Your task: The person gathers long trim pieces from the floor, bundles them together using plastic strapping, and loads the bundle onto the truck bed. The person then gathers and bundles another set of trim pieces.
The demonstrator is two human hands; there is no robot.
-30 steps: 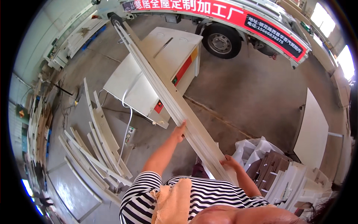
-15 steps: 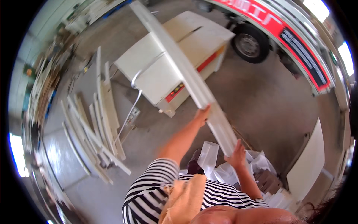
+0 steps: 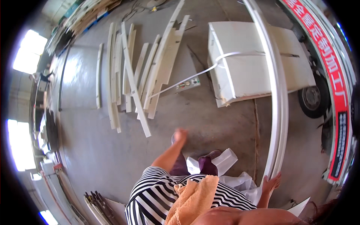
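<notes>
A long white moulding strip [image 3: 278, 101], with grooves along its length, runs from the top of the view down to my right side. It passes over a white box-shaped bench [image 3: 240, 60] with a dark slot in its top. My right hand [image 3: 272, 182] grips the strip's near end. Away from the strip, my left hand [image 3: 181, 135] is above the floor in front of my legs. It is blurred, its fingers do not show clearly, and no object can be made out in it.
Several white strips [image 3: 129, 78] lie on the floor ahead to the left. A white cord [image 3: 187, 77] crosses to the bench near a power socket block [image 3: 188, 84]. White plastic sheeting [image 3: 227, 161] lies by my feet. A truck with a red banner [image 3: 332, 71] stands to the right.
My left hand has let go of the strip and moved left. My view has turned left, so the strip and bench appear farther right. My right hand stays at the strip's near end.
</notes>
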